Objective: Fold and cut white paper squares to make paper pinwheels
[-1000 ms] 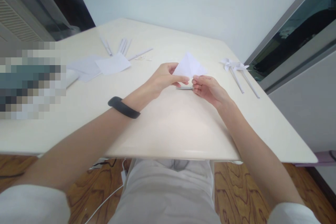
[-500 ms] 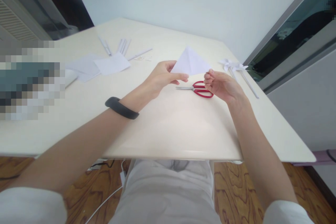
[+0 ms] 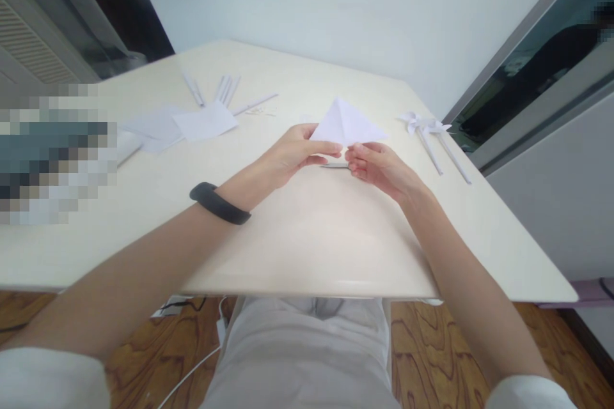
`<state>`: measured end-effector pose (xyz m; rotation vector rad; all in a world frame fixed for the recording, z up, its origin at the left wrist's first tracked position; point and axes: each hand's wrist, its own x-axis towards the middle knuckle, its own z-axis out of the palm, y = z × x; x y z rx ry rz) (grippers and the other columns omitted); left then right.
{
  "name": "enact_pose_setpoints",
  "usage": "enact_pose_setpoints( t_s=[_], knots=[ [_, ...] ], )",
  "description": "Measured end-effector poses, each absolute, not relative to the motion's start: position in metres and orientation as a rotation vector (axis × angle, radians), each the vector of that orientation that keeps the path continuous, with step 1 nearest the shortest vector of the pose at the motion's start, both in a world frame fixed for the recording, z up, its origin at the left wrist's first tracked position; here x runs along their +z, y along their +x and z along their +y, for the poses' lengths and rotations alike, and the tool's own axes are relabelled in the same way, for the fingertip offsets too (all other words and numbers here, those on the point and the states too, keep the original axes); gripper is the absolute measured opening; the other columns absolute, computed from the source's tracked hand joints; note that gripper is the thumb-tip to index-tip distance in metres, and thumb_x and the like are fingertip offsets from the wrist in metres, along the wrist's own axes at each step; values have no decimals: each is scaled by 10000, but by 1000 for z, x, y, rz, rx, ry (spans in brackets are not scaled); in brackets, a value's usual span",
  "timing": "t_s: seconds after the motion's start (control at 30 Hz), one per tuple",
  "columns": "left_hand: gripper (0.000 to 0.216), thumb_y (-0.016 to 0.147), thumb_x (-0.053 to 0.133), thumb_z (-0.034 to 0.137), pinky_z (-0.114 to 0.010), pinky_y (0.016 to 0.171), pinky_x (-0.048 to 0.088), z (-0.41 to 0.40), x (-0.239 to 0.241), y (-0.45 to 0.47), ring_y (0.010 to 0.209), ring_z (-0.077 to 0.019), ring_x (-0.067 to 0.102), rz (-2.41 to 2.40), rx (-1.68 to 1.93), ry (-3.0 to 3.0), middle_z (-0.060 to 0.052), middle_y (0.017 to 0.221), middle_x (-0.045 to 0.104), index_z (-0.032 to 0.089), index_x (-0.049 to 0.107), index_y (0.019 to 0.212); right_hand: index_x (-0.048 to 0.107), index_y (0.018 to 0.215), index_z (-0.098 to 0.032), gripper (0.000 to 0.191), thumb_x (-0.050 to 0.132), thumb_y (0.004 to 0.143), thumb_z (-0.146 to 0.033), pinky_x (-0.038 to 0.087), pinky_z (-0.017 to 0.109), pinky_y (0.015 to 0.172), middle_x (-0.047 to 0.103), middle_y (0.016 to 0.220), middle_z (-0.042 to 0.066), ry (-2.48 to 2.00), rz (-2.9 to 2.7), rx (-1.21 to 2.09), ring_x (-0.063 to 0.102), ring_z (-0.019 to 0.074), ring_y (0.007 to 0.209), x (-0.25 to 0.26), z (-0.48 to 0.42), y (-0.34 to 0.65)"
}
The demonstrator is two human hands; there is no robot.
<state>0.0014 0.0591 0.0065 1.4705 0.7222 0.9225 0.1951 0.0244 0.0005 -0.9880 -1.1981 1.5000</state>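
Note:
A white sheet of paper folded into a triangle, a crease down its middle, is held up above the table. My left hand grips its left corner, thumb in front and the other fingers partly behind. At the lower edge, close to the middle, my right hand pinches the paper with thumb and curled fingers. The fingertips of both hands are nearly touching. Below them lie scissors; only a stretch of the blades shows, and the red handles are hidden behind my right hand.
Two paper pinwheels on rolled sticks lie to the right. Flat paper sheets, several rolled paper sticks and small thin bits are at the left rear. A blurred-out object stands far left. The white table's front edge faces me.
My right hand has moved left from the triangle's right corner to the middle of its lower edge, covering the scissors' handles. My left hand keeps its hold, and the view has shifted slightly.

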Motion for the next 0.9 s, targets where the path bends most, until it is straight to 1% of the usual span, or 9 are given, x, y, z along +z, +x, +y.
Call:
enact_pose_setpoints(
  t_s=[0.1, 0.23, 0.4, 0.6, 0.67, 0.73, 0.8, 0.9],
  knots=[
    [226, 682, 726, 219, -241, 697, 461, 55, 7, 3, 826, -146, 639, 715, 844, 1477, -8, 855, 695, 173, 686, 900, 680, 722, -168, 259, 803, 687, -394, 406, 226, 577, 626, 710, -22, -969, -1206, 1434, 496, 76, 565, -3, 23, 186],
    [253, 697, 721, 233, -265, 721, 471, 56, 3, 5, 848, -164, 640, 739, 819, 1470, -35, 877, 702, 155, 681, 934, 679, 676, -163, 260, 813, 665, -386, 392, 248, 578, 602, 652, -20, -977, -1213, 1389, 474, 93, 558, -8, 25, 184],
    [297, 720, 713, 292, -282, 739, 483, 59, -3, 6, 899, -198, 650, 730, 787, 1479, -66, 920, 719, 160, 680, 984, 683, 658, -156, 248, 766, 722, -381, 385, 259, 590, 596, 656, -3, -967, -1233, 1380, 450, 100, 558, -14, 26, 176],
    [330, 679, 748, 289, -300, 787, 505, 61, -3, 6, 877, -202, 654, 733, 801, 1445, -57, 916, 710, 152, 670, 969, 660, 618, -168, 270, 781, 695, -396, 375, 266, 576, 558, 576, -23, -964, -1207, 1351, 433, 110, 543, -14, 25, 173],
    [341, 679, 747, 283, -305, 816, 503, 62, -1, 6, 904, -207, 651, 730, 817, 1436, -55, 940, 709, 153, 665, 983, 647, 608, -167, 276, 775, 705, -392, 376, 264, 577, 549, 567, -32, -959, -1197, 1340, 433, 106, 538, -12, 25, 175],
    [352, 688, 742, 275, -303, 842, 497, 63, 1, 5, 948, -209, 644, 720, 829, 1430, -54, 986, 708, 159, 658, 1010, 635, 616, -159, 273, 766, 729, -371, 385, 257, 574, 552, 577, -40, -956, -1191, 1334, 438, 96, 528, -10, 25, 176],
    [353, 691, 744, 255, -293, 848, 492, 63, 3, 5, 968, -200, 637, 708, 835, 1426, -48, 1015, 704, 171, 653, 1021, 614, 638, -150, 262, 732, 784, -333, 402, 245, 555, 547, 582, -53, -957, -1192, 1333, 452, 87, 512, -9, 25, 180],
    [310, 687, 752, 225, -281, 827, 491, 66, 5, 3, 886, -166, 643, 717, 855, 1408, -26, 938, 703, 186, 650, 978, 583, 690, -142, 247, 644, 879, -288, 431, 227, 509, 528, 594, -68, -955, -1185, 1324, 482, 82, 494, -6, 28, 189]
  ],
)
